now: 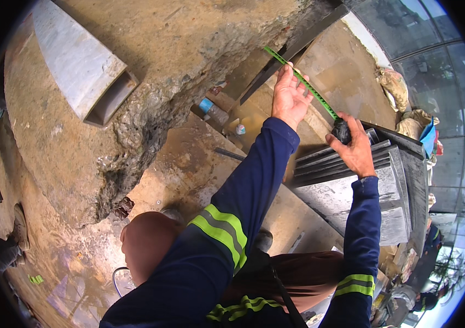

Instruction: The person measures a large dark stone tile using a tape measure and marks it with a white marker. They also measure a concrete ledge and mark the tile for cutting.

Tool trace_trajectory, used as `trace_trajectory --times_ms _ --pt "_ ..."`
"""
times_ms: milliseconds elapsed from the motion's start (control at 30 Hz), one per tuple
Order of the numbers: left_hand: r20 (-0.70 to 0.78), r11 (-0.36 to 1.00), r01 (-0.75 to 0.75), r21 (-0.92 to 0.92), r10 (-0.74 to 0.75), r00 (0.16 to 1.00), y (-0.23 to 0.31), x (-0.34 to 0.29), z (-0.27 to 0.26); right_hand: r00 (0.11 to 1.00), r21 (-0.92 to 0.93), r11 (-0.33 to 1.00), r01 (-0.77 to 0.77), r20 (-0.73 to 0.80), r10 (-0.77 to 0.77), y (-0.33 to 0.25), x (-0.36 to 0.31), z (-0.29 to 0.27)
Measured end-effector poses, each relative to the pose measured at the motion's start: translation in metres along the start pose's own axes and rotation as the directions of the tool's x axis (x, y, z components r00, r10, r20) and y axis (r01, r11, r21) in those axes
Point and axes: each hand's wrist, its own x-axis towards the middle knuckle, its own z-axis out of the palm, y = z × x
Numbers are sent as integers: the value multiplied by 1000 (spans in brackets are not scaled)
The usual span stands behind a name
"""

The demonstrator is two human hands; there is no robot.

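Note:
My left hand [289, 95] reaches up and pinches a green measuring tape [301, 81] that runs diagonally along a dark stone slab [292, 49] leaning against the rough concrete wall. My right hand [355, 147] grips the tape's black case [342, 131] at the lower end of the blade. That hand hovers over the top of a stack of grey stone slabs [352, 186]. Both arms wear dark blue sleeves with yellow reflective bands.
A curved rough concrete mass [134, 82] fills the upper left, with a pale rectangular duct [82, 60] set in it. A bottle with a blue band [210, 109] lies on the muddy floor. Sacks [402, 104] sit by a glass wall at right. Another person's boot [19, 227] shows at left.

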Motion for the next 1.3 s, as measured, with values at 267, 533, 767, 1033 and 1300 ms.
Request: trace_trajectory --times_ms 267,533,767,1033,1300 --pt "0 1000 16 -17 -16 1000 0 1 -2 1000 8 1000 -11 23 11 1 1 -1" --pt "8 999 32 -16 -32 999 3 0 -1 999 18 1000 -14 29 13 2 0 -1" --pt "4 999 47 -7 -47 999 4 1 -3 999 9 1000 -21 45 21 -2 0 -4" --pt "16 998 -16 59 15 1000 5 -2 -6 996 63 997 36 74 -41 -8 2 -6" --pt "-61 956 -110 272 131 990 30 -23 -33 988 108 992 59 138 -74 -10 4 25"
